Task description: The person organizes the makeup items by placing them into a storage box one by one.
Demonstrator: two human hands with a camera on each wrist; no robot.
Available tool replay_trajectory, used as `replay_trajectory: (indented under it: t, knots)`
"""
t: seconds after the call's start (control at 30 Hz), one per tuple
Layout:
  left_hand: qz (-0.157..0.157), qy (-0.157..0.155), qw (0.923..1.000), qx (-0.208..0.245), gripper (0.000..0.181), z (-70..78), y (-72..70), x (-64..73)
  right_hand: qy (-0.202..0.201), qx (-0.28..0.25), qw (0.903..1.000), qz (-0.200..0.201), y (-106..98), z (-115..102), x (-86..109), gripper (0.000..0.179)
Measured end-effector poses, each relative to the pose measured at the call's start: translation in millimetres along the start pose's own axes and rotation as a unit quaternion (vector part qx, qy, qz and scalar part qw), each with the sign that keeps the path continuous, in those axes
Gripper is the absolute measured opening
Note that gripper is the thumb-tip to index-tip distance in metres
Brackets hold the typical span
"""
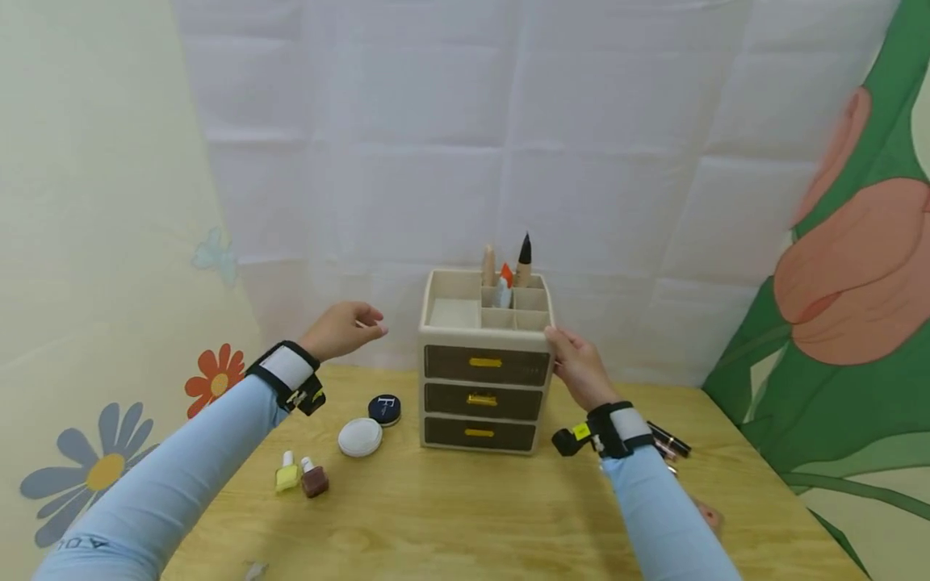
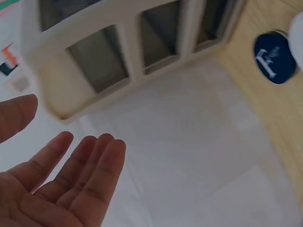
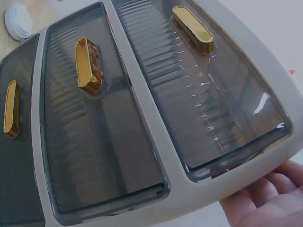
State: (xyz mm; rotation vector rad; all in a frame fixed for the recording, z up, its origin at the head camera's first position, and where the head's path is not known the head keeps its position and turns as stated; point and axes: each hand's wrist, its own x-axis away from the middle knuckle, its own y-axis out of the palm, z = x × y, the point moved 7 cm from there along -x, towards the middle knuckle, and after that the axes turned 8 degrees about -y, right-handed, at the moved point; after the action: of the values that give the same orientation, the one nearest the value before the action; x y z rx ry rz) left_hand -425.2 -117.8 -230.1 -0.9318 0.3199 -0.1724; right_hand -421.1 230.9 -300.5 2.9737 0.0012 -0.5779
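A cream desktop organizer [image 1: 484, 334] with three dark translucent drawers and gold handles stands upright at the back of the table. My right hand [image 1: 581, 369] grips its upper right side, thumb at the top corner; in the right wrist view the fingers [image 3: 260, 191] lie along the side wall, partly hidden behind it. Off to the organizer's left hovers my left hand [image 1: 341, 329], apart from it and holding nothing, its fingers [image 2: 102, 177] loosely extended. Upright in the top compartments are a beige tube [image 1: 489, 266], a black-tipped beige item [image 1: 524, 266] and an orange-and-white item [image 1: 504, 289].
Left of the organizer lie a dark blue round case [image 1: 384, 409] and a white round case [image 1: 360, 437]. Nearer me are yellow [image 1: 286, 474] and dark red [image 1: 315, 480] nail polish bottles. Black-and-pink cosmetic sticks [image 1: 670, 440] lie beyond my right wrist. A white cloth [image 1: 363, 186] hangs behind.
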Motion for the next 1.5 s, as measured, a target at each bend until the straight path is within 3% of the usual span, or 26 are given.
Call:
replay_trajectory:
  t: [0.2,0.53,0.93,1.17,1.5]
  knots:
    - [0.009,-0.004,0.9985,-0.054,0.034,-22.7,25.2,5.6,0.001,0.010,0.9999,0.004,-2,-2,0.5,0.055]
    - [-0.007,-0.045,0.9909,-0.127,0.040,-57.0,64.9,17.1,0.011,0.010,0.9999,0.005,-1,-3,4.4,0.059]
    - [-0.071,-0.159,0.9710,-0.164,0.054,-98.2,110.0,23.2,0.010,0.012,0.9999,-0.001,-4,-5,4.0,0.062]
    - [-0.084,-0.186,0.9629,-0.176,0.044,-101.4,127.4,29.3,0.015,0.008,0.9999,0.001,-4,-2,4.1,0.060]
    - [-0.071,-0.220,0.9598,-0.159,0.055,-117.3,144.0,25.0,0.009,-0.003,0.9999,0.006,-4,-3,5.1,0.056]
